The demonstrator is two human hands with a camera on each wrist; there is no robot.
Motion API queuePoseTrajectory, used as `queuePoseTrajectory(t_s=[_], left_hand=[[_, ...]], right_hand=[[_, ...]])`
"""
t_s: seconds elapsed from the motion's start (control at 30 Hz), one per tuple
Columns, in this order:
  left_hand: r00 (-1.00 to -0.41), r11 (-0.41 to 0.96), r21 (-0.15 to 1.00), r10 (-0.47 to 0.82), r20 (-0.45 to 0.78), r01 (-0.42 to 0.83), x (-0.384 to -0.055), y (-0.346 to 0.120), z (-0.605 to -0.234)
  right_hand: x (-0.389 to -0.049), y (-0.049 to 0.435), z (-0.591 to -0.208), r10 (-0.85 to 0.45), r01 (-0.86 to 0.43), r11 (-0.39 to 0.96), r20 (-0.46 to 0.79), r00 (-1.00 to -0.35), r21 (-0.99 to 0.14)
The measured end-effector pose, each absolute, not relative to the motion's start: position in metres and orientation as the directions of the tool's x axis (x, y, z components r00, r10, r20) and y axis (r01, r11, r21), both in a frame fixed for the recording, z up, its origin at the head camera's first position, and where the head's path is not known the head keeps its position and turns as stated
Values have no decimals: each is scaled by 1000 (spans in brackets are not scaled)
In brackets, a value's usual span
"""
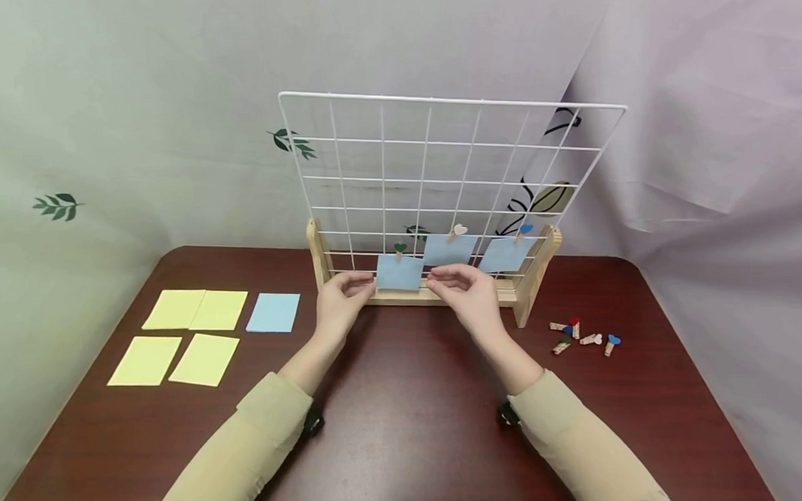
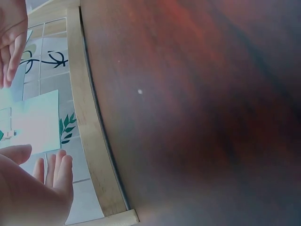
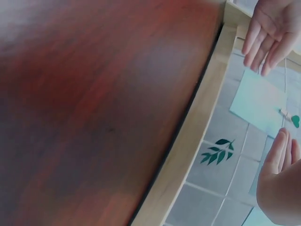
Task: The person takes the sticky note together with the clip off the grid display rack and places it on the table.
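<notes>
A light blue paper note (image 1: 400,272) hangs low on the white wire grid (image 1: 450,182), held by a small clothespin with a green heart (image 1: 399,249). My left hand (image 1: 343,296) is at its left edge and my right hand (image 1: 466,293) at its right edge. In the left wrist view the left hand (image 2: 40,188) has thumb and fingers apart. The right wrist view shows the right hand (image 3: 282,174) with fingers extended beside the note (image 3: 260,101). Neither hand grips anything. Two more blue notes hang to the right, under a white-heart clothespin (image 1: 458,231) and a blue-heart clothespin (image 1: 524,231).
Several yellow notes (image 1: 218,310) and a blue note (image 1: 273,312) lie on the dark red table (image 1: 408,428) at the left. Several heart clothespins (image 1: 590,339) lie at the right. The grid stands in a wooden base (image 1: 535,281), with a pale curtain (image 1: 181,88) behind.
</notes>
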State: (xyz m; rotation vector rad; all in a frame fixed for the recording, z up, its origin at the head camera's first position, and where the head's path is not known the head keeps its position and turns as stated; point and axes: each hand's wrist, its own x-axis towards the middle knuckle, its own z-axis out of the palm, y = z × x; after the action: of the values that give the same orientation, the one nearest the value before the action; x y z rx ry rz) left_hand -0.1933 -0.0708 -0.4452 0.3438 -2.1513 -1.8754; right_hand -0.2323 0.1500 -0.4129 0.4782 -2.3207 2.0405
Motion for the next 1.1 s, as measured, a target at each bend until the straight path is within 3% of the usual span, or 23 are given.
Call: queuePoseTrajectory(t_s=[1.1], left_hand=[[-934,193,981,-344,97,31,-206,-71,-442]], right_hand=[[-224,101,-398,-178,-297,27,288,-941,-954]])
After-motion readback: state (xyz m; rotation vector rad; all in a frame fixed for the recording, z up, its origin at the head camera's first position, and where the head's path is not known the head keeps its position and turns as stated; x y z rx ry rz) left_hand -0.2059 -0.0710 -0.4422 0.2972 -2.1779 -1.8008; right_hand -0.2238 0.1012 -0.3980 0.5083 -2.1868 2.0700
